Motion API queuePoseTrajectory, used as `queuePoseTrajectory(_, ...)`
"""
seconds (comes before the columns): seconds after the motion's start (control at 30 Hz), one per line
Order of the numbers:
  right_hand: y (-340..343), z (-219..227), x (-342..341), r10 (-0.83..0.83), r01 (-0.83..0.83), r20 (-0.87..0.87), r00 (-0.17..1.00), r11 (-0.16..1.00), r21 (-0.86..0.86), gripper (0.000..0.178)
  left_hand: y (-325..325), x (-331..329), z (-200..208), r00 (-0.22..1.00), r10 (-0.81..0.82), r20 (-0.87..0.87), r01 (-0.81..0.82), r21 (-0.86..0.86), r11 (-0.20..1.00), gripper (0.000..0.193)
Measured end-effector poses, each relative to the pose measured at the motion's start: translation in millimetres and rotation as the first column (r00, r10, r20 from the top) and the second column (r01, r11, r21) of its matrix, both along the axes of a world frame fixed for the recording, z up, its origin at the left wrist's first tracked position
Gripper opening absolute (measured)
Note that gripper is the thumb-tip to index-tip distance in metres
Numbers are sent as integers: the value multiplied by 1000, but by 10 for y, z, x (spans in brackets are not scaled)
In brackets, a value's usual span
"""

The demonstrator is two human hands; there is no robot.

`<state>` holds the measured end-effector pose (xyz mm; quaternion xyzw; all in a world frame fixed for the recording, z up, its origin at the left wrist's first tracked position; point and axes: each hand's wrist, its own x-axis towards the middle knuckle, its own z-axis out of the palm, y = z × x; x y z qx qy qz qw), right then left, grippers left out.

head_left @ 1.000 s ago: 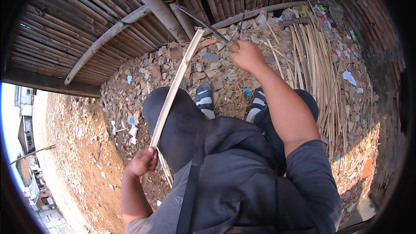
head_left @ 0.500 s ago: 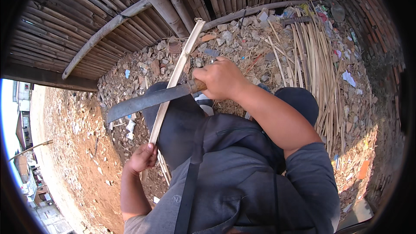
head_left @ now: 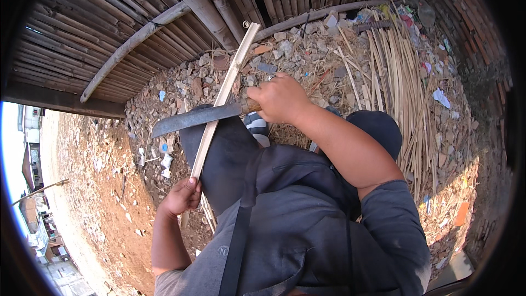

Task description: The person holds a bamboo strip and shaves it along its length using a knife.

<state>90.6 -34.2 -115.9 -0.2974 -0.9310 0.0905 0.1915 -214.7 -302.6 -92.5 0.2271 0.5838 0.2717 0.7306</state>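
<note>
A long, pale split bamboo strip (head_left: 229, 77) slants up and away across my left thigh. My left hand (head_left: 182, 194) is closed around its near end. My right hand (head_left: 278, 97) grips the wooden handle of a machete (head_left: 192, 119), whose broad dark blade points left and crosses over the strip near its middle. A small curl of shaving (head_left: 246, 24) shows at the strip's far end. Whether the blade's edge touches the strip cannot be made out.
A pile of long split bamboo strips (head_left: 402, 93) lies to the right. Stones and rubble (head_left: 285, 49) cover the ground ahead. A bamboo slat wall (head_left: 104, 38) with poles rises at the far left, a brick wall (head_left: 471, 27) at the right. More strips (head_left: 207, 212) lie beside my left thigh.
The machete has shifted a little to the right, its tip drawn in and slightly up from the left. My left hand keeps its hold and has moved slightly up.
</note>
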Motion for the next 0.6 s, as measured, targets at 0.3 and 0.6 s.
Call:
queuePoseTrajectory(0.3,472,-150,214,-343,346,55,938,909,-231,20,155,203,196,940,-65,-336,67,-7,998,38)
queuePoseTrajectory(0.6,437,-73,262,-339,328,-6,941,915,-237,21,85,265,124,775,-41,-630,204,188,961,35)
